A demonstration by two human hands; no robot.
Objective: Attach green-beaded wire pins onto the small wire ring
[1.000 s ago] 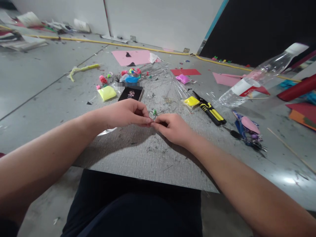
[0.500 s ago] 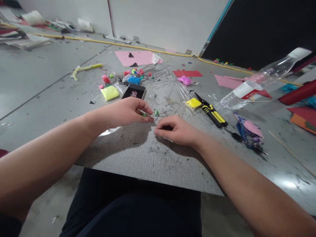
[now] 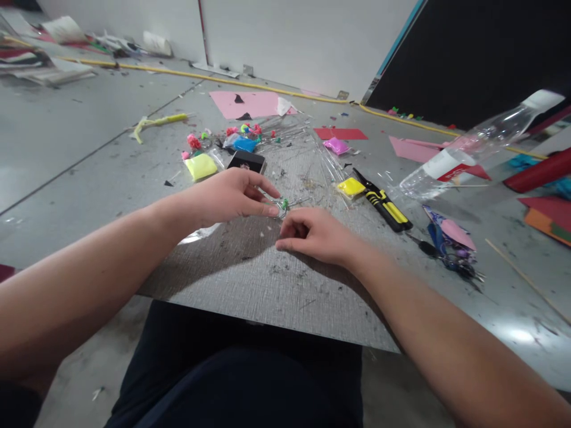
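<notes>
My left hand [image 3: 243,193] hovers over the grey board [image 3: 285,297], thumb and forefinger apart, with nothing visible between them. Just past its fingertips lies a small green clay piece [image 3: 284,204] on thin wire-like stems. Close by on the right, my right hand [image 3: 319,235] rests with its fingers curled in and the thumb below them. Whatever those fingers hold, if anything, is hidden. Behind my left hand sits a dark phone [image 3: 247,160], partly covered. A yellow-green clay packet [image 3: 201,167] lies left of the phone.
Black-and-yellow pliers [image 3: 386,208] lie on the right beside a yellow clay packet [image 3: 351,186]. Farther right are a clear plastic bottle [image 3: 482,145], keys [image 3: 466,270] and a thin stick [image 3: 526,279]. Behind are a blue clay packet [image 3: 244,144], a purple packet [image 3: 336,145] and pink paper [image 3: 250,105].
My left thumb and forefinger have spread apart, and the green bit seen between them no longer shows. My right hand has stayed nearly in place, its thumb slightly lower. The view shifted slightly.
</notes>
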